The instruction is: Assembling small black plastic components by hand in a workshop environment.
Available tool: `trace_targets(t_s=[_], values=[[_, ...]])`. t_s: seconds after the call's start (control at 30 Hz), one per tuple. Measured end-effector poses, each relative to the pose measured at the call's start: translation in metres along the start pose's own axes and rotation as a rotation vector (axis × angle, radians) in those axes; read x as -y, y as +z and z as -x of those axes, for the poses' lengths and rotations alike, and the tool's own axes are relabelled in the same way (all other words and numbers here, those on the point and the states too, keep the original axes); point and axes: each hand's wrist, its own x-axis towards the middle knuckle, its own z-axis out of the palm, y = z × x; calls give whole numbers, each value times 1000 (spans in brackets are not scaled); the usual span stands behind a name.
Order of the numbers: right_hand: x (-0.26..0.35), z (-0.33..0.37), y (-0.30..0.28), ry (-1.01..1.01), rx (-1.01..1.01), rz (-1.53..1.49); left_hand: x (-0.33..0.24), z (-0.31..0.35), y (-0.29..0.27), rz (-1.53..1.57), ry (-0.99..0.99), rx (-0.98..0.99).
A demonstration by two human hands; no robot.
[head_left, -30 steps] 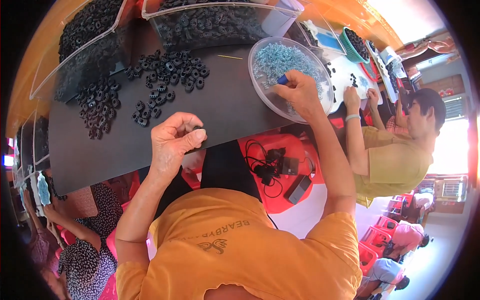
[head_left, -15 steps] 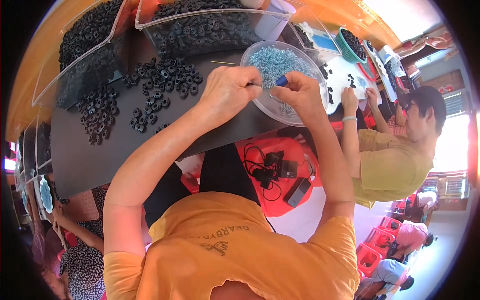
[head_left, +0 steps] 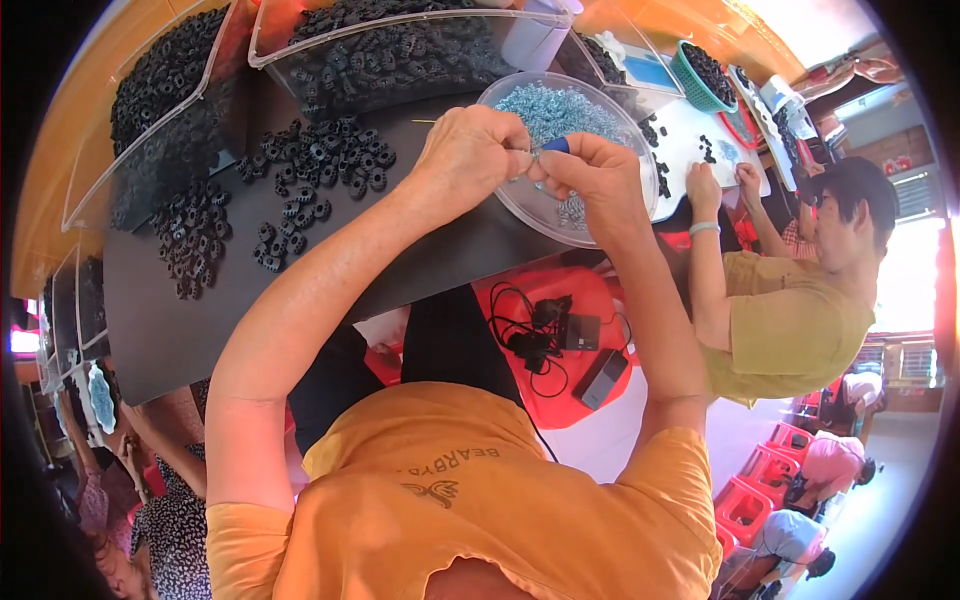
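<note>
My left hand (head_left: 478,152) and my right hand (head_left: 597,178) meet fingertip to fingertip over a round clear plastic dish (head_left: 650,165). Both are closed in a pinch. What lies between the left fingertips is too small to make out. A short blue piece (head_left: 557,146) shows at my right thumb and forefinger; whether it is a finger cover or a held part I cannot tell. Small shiny pale-blue pieces (head_left: 560,108) fill much of the dish. On the dark table, left of my left hand, lie loose black ridged plastic parts (head_left: 325,155).
Clear bins (head_left: 395,60) heaped with black parts stand along the back. A thin yellow stick (head_left: 425,121) lies behind my left hand. A co-worker (head_left: 800,310) handles black parts at right beside a green basket (head_left: 705,78). Cables and dark devices rest on a red stool (head_left: 540,390).
My hands have come together, the fingertips now meeting over the dish. The left hand has shifted slightly right. The view has tilted a little.
</note>
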Motion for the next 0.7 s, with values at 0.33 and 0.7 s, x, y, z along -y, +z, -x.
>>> trace_targets(t_s=[0.33, 0.7], values=[[-3, 0, 3, 61, -93, -30, 5, 3, 9, -268, 254, -88], [-9, 0, 5, 83, -195, -24, 2, 3, 4, 71, -34, 9]])
